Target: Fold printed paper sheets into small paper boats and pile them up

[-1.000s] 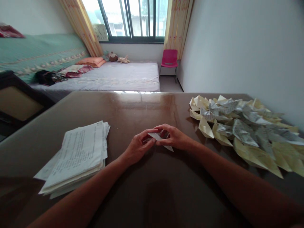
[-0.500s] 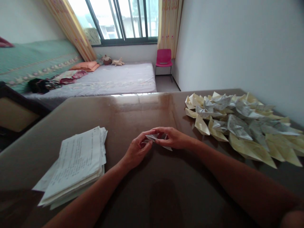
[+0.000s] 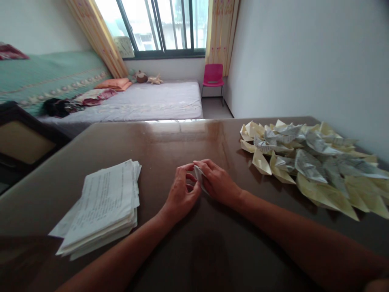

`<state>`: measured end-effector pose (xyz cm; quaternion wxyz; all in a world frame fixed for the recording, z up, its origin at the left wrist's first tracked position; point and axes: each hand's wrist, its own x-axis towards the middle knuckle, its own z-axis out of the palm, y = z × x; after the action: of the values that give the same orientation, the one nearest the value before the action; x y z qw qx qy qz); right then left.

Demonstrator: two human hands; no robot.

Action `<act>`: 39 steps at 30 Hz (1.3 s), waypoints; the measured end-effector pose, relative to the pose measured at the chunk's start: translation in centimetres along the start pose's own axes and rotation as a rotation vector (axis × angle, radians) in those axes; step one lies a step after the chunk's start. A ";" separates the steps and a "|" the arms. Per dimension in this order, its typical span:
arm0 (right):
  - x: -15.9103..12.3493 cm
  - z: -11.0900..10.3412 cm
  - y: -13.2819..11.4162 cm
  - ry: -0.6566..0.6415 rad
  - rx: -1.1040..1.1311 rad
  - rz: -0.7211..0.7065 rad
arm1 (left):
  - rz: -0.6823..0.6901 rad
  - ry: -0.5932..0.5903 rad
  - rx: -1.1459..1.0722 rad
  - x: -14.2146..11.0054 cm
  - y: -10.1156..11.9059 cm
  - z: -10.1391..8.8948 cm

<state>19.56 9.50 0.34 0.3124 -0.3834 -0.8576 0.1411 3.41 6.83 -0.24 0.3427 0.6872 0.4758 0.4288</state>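
A small folded piece of paper is held between my two hands above the middle of the brown table. My left hand pinches its left edge, thumb below and index finger at the upper tip. My right hand is closed round the other side, and its fingers hide much of the paper. To the left lies a stack of printed sheets, its edges uneven. Many folded paper boats, some yellowish and some white with print, crowd together on the right of the table.
A dark-framed chair stands at the table's left. Behind the table is a bed with folded cloths and soft toys. A pink chair is by the window, and a white wall runs along the right.
The folded paper has turned more upright between my hands. My right hand has rolled over it, now showing its back. The whole view has shifted slightly.
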 end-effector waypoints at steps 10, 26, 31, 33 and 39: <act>-0.2 0.5 -0.2 0.114 0.144 0.047 | 0.004 0.058 0.181 0.7 -1.4 -0.4; -0.6 -1.9 3.4 -0.286 -0.061 -0.157 | 0.224 -0.355 0.829 0.6 -0.7 -3.8; -0.6 -2.8 4.4 -0.347 -0.020 -0.233 | 0.348 -0.472 0.915 0.5 0.3 -4.8; -0.5 -3.0 4.4 -0.350 -0.020 -0.237 | 0.364 -0.481 0.955 0.5 0.7 -4.9; -0.3 -2.9 4.0 -0.349 -0.045 -0.225 | 0.389 -0.336 0.941 0.0 0.2 -2.8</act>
<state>23.91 11.94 0.49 0.1641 -0.2616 -0.9391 0.1506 0.90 6.94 1.07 -0.0167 0.9013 0.4191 0.1088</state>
